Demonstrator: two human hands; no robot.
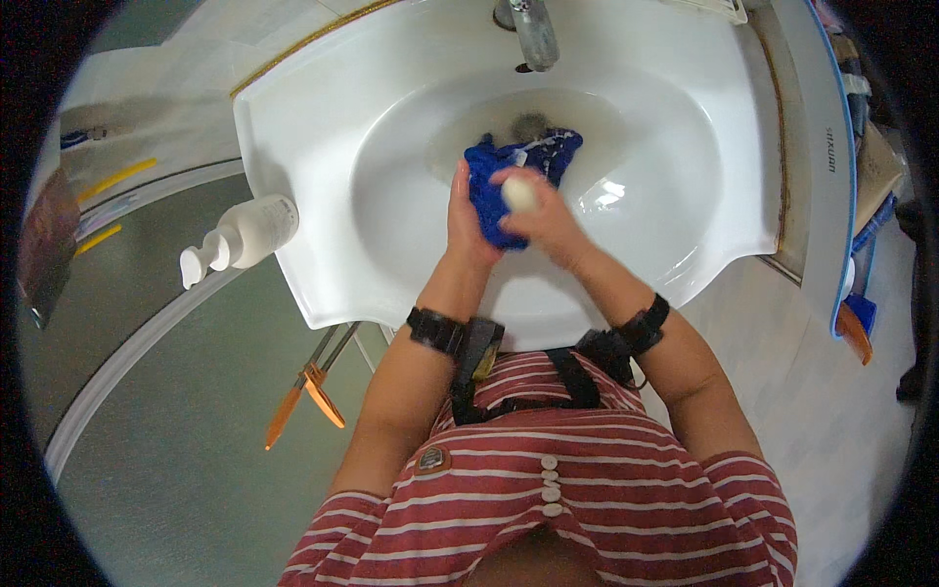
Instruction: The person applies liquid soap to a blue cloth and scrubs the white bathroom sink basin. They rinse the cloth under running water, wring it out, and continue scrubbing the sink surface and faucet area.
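A wet blue cloth (490, 197) lies across my left hand (469, 224), whose fingers and palm support it over the sink basin (396, 191). In my right hand (546, 220) is a pale, rounded bar that looks like soap (520, 194), close against the cloth. Whitish suds show on the cloth's far part, which hangs into cloudy shallow water (601, 136) near the drain (530, 126). A small white tag-like patch shows on the cloth. Part of the cloth is hidden behind my right hand.
Over the basin's far side stands a metal faucet (538, 37). A white pump bottle (257, 231) is at the sink's left edge. Orange-handled tongs or a similar tool (314, 381) hang below left. A blue-edged panel (825, 161) stands at the right, with assorted items beyond it.
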